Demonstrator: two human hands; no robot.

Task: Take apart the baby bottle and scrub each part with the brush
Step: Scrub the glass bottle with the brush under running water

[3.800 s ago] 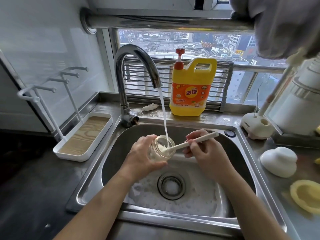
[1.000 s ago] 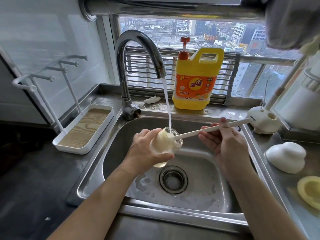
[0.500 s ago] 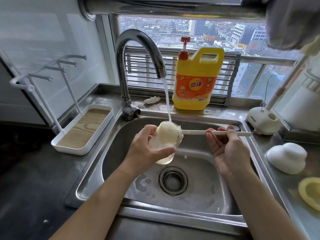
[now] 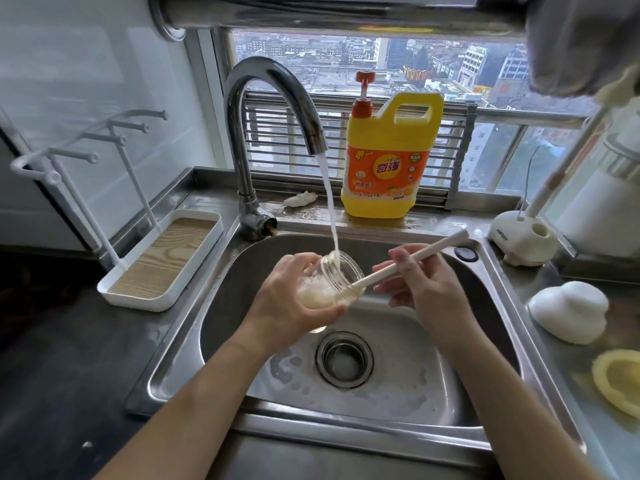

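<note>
Left hand [image 4: 291, 303] grips the bottle [image 4: 332, 282] over the sink [image 4: 398, 362], under the tap [image 4: 273, 109] stream. Right hand [image 4: 426, 289] pinches the brush [image 4: 412, 261] handle; its head, outside the mouth half a second ago, now sits inside. Steel worktop [image 4: 568, 368] far side holds a yellow jug [image 4: 388, 161] by the window.

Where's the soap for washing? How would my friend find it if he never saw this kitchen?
Start at the curved metal tap behind the sink. Just right of it, on the wet ledge by the window, stands the soap jug. It is the only bright yellow thing there with an orange label, a built-in handle and a red pump on top.
</note>
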